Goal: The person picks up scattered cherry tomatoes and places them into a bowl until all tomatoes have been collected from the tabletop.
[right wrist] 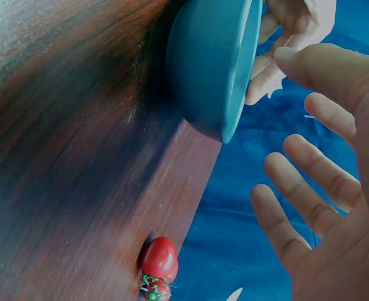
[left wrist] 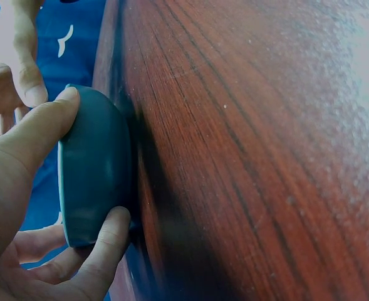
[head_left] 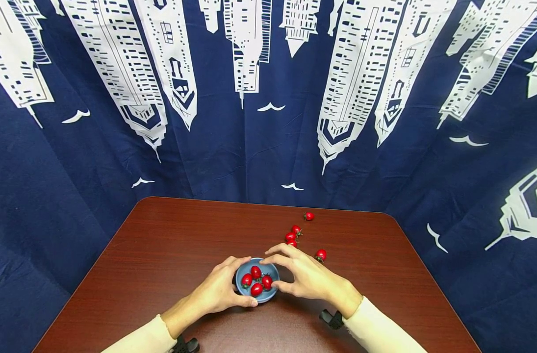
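Note:
A small blue bowl (head_left: pixel 269 294) stands on the table in front of me, with several red cherry tomatoes (head_left: pixel 256 290) inside. My left hand (head_left: pixel 219 289) grips it from the left, thumb at the near rim and fingers around the far side. In the left wrist view, thumb and fingertips press on the bowl's outer wall (left wrist: pixel 99 166). My right hand (head_left: pixel 310 274) is at the bowl's right rim, its fingers spread and holding nothing. The right wrist view shows its palm and separated fingers (right wrist: pixel 291 182) beside the bowl (right wrist: pixel 203 63).
Beyond my right hand, several loose cherry tomatoes (head_left: pixel 291 236) lie on the brown table (head_left: pixel 184 235). One tomato (head_left: pixel 309 216) is near the far edge, another (head_left: pixel 320 255) just past the right hand. A dark blue curtain (head_left: pixel 250 162) with white buildings hangs behind the table.

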The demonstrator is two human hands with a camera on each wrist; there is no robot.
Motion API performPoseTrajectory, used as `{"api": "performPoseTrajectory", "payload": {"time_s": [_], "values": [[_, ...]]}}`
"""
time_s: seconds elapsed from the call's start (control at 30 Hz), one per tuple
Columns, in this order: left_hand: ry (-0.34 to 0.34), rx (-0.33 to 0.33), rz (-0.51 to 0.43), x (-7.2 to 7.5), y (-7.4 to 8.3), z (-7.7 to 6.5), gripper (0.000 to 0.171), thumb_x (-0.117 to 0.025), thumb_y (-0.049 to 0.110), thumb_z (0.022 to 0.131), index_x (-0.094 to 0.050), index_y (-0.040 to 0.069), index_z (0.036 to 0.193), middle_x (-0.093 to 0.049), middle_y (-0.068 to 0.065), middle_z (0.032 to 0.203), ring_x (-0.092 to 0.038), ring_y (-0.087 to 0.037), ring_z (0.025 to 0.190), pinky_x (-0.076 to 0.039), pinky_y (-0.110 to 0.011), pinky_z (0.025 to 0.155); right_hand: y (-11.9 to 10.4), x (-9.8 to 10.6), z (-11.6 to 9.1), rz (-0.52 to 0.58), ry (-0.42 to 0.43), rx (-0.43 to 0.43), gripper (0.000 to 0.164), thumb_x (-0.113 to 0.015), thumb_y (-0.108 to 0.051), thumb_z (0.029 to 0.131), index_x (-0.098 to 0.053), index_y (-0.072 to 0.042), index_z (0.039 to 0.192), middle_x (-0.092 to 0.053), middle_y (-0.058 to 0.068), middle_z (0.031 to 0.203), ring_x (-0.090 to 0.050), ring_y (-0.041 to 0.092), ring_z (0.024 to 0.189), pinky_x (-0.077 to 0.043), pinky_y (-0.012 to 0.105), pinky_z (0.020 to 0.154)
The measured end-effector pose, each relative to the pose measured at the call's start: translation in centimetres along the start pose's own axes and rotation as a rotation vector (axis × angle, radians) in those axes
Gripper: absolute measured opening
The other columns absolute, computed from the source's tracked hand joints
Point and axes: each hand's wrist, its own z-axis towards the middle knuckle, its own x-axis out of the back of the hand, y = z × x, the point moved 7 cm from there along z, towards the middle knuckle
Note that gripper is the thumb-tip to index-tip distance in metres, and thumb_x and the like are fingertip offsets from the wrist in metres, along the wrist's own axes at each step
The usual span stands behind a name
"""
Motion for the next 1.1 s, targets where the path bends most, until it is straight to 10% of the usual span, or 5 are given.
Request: {"api": "performPoseTrajectory", "payload": {"time_s": [1.1], "values": [[0.026, -0.008, -0.016, 0.0, -0.1, 0.1, 0.109, -0.113, 0.042, 0.075, -0.062, 0.004, 0.164, -0.072, -0.012, 0.140, -0.068, -0.026, 0.124, -0.066, -0.026, 0.094, 4.0, 2.0, -3.1, -0.018, 0.081, -0.122, 0.056, -0.096, -0.026, 0.098, -0.076, -0.030, 0.150, -0.070, -0.002, 0.156, -0.069, 0.018, 0.145, -0.065, 0.046, 0.117]]}}
